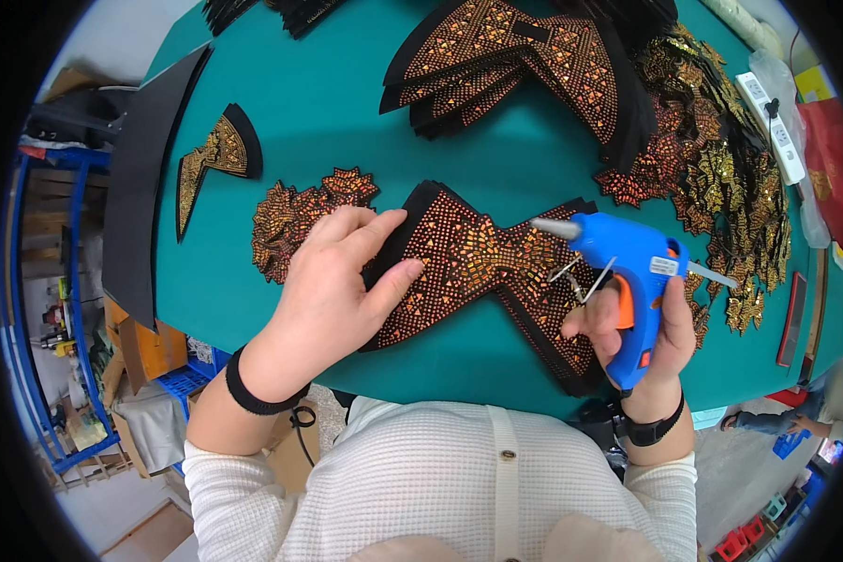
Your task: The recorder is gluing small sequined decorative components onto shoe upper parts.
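In front of me lies a stack of black bow-shaped pieces (440, 272) covered in orange and gold studs. A smaller studded bow motif (506, 258) sits over its middle. My left hand (337, 267) grips the stack's left wing, thumb on top and fingers at the far edge. My right hand (660, 342) is wrapped around a blue hot glue gun (632, 253) with an orange trigger. The gun's grey nozzle points left, above the right wing, and a glue stick pokes out behind. Just past my left hand is a small pile of orange studded appliqués (290, 215).
More studded bows (525, 56) are stacked at the back. Heaped gold and orange appliqués (721, 169) fill the right side, near a white power strip (771, 126). A wing-shaped piece (220, 159) and a black sheet (145, 187) lie left on the green table (337, 112).
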{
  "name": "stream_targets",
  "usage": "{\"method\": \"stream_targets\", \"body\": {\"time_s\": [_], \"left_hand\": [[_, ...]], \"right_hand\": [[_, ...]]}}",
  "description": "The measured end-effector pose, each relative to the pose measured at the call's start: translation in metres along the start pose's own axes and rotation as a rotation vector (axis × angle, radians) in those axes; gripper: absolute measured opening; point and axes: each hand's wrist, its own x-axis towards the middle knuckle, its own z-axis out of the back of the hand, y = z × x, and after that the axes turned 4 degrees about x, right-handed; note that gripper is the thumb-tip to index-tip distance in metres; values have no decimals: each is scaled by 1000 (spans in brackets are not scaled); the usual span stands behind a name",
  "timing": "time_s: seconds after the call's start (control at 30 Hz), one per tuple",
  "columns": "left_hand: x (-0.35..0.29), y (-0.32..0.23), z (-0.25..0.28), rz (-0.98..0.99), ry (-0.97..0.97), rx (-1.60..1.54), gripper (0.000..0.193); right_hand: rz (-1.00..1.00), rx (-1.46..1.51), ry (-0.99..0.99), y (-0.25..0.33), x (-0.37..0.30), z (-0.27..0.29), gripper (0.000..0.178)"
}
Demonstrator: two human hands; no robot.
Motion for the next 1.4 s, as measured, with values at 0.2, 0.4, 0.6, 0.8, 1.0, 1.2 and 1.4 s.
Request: {"method": "stream_targets", "body": {"time_s": [0.2,0.4,0.6,0.8,1.0,1.2,1.4], "left_hand": [[10,-5,-1,127,43,-70,50],[9,-1,1,197,54,-222,49],[9,-2,4,294,40,-539,43],[7,-1,1,170,-19,-390,47],[5,3,-1,60,27,-151,54],[-2,-2,2,70,60,-130,62],[-17,-3,9,-57,168,-88,94]], "right_hand": [[220,-78,-121,1,1,-4,57],[195,-78,-158,-1,3,-3,57],[179,12,37,0,3,13,62],[186,-8,42,-2,3,14,62],[169,-54,35,-2,4,14,61],[172,-89,13,-3,2,14,60],[163,-52,-17,-3,0,9,57]]}}
